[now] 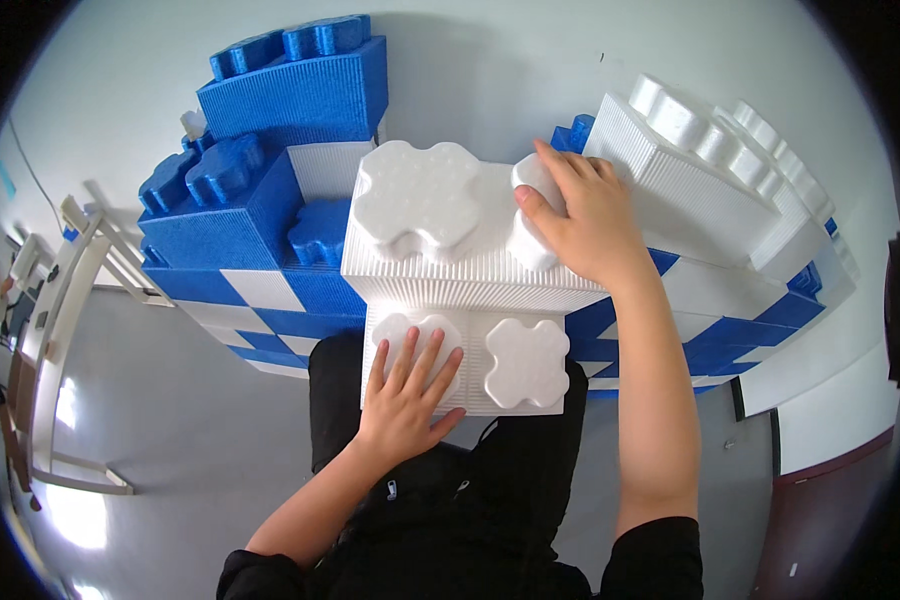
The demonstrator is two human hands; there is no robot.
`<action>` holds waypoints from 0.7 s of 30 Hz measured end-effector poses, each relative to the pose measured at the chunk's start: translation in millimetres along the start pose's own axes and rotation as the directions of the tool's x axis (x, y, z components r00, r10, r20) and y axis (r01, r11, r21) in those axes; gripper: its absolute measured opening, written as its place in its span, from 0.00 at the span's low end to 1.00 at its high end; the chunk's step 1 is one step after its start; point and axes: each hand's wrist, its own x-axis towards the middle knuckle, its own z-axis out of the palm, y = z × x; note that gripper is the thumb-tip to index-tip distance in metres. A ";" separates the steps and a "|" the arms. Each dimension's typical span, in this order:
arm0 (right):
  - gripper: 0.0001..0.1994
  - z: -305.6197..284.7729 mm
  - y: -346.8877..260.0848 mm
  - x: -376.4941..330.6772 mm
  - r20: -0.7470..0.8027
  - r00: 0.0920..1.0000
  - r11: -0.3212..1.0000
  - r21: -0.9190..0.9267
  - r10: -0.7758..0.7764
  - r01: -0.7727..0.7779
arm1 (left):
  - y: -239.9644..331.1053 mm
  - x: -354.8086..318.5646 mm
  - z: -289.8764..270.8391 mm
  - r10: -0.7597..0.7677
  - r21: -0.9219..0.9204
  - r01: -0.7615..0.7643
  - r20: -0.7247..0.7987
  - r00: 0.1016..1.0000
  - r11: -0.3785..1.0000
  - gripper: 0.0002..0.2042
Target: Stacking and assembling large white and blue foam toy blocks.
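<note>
White foam blocks fill the head view: the left hand [405, 395] lies flat, fingers spread, on the lower white block [500, 365] near the lap; the right hand [585, 215] curls over a stud of the upper white block [440, 250], beside the blue-and-white block wall [260, 240].

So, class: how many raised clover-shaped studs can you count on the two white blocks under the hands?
4: upper white block has one left, one under the right hand; lower white block has one under the left hand, one right.
</note>
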 end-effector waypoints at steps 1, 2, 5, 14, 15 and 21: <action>0.29 4.0 2.4 0.0 0.001 1.000 1.000 0.002 -0.003 0.003 | -0.9 1.9 0.9 -0.004 0.001 0.004 0.000 1.000 1.000 0.36; 0.25 7.7 5.6 0.1 -0.130 0.989 0.997 -0.028 -0.072 0.069 | -2.3 4.0 2.5 -0.005 0.014 0.005 0.023 1.000 1.000 0.37; 0.16 3.8 4.5 -4.1 -0.355 0.920 0.986 -0.073 -0.169 0.153 | -8.7 9.9 5.4 -0.001 0.024 0.000 0.031 1.000 1.000 0.38; 0.15 32.2 -32.8 -79.6 -0.296 0.926 0.962 0.062 -0.236 0.265 | -33.7 44.7 9.9 0.042 0.074 -0.039 -0.046 0.998 0.996 0.35; 0.16 37.5 -35.3 -86.1 -0.188 0.955 0.967 0.069 -0.230 0.247 | -35.1 46.4 10.4 0.041 0.078 -0.036 -0.065 0.997 0.996 0.35; 0.35 78.9 -36.8 -123.8 0.151 0.989 0.991 -0.135 0.003 0.018 | -38.2 45.4 15.1 0.014 0.116 -0.001 -0.119 0.993 0.993 0.35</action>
